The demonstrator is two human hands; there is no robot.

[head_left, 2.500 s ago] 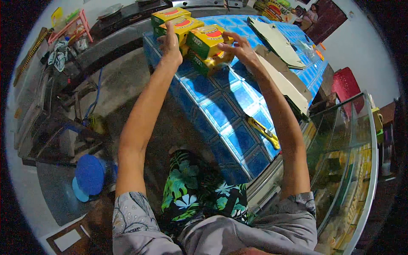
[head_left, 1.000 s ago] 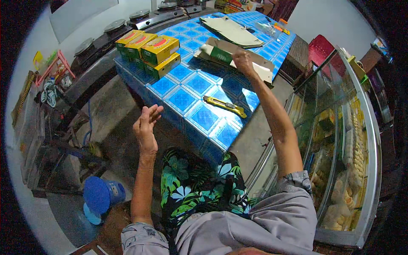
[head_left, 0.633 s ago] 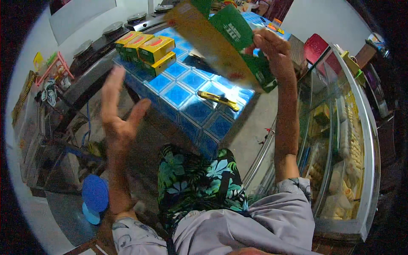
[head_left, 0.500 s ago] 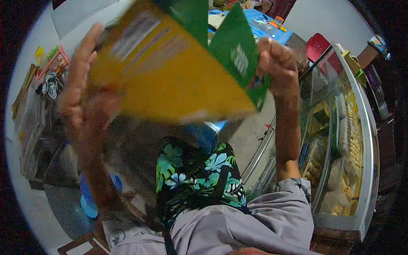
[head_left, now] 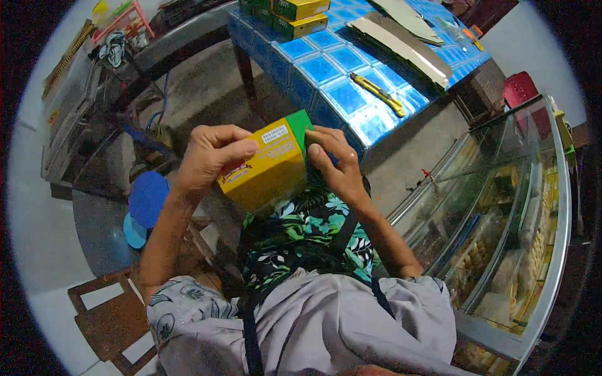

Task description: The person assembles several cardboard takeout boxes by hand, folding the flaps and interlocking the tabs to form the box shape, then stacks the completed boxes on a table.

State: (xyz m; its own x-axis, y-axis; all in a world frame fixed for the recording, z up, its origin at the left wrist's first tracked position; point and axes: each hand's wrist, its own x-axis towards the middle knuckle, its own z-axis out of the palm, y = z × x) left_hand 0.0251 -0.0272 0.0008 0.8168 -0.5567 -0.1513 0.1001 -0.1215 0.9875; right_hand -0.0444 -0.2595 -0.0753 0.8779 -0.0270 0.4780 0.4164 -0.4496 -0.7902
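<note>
A yellow and green cardboard box [head_left: 266, 172] is held up above my lap, tilted, with a green flap at its upper right end. My left hand [head_left: 216, 153] grips its left side, thumb on the yellow face and fingers curled behind. At the other end, my right hand [head_left: 335, 160] pinches near the green flap with thumb and bent fingers. The box's far and under sides are hidden from me.
Ahead stands a table with a blue checked cover [head_left: 320, 66]. On it lie a yellow cutter knife [head_left: 377, 94], flat cardboard pieces [head_left: 401, 50] and several yellow-green boxes [head_left: 301, 26]. A glass display case [head_left: 489, 219] lines the right. Blue stools [head_left: 148, 199] stand at left.
The box was raised high and close, blurred, with flaps spread. Now it is lower, nearer my lap and looks smaller, and both hands have come closer together. The table shows more fully.
</note>
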